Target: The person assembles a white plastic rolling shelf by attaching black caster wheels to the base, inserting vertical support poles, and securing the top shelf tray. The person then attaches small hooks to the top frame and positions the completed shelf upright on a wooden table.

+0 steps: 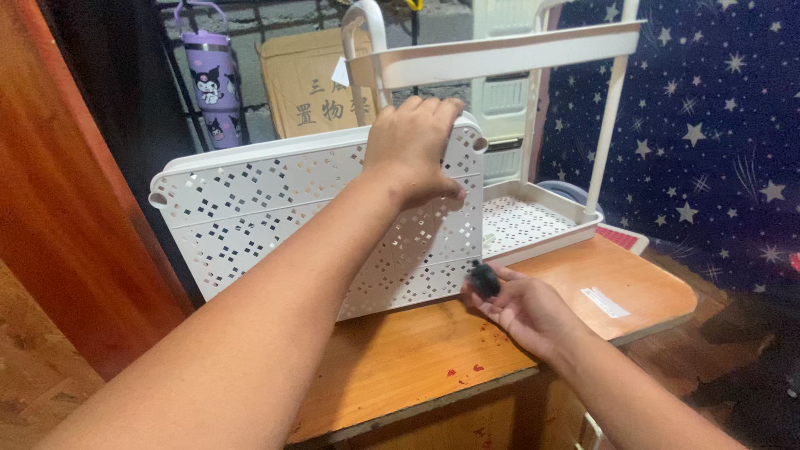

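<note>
Even, fairly bright indoor light, soft shadows, sharp focus (slight wide-angle stretch at the edges).

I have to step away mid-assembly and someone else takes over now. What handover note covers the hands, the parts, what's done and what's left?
Left hand: gripping the top edge of the white perforated tray, tilted on its side on the wooden table.
Right hand: holding a small black caster at the tray's lower right corner.
Done: white rack frame stands behind.
Left: caster does not look seated yet.
</note>
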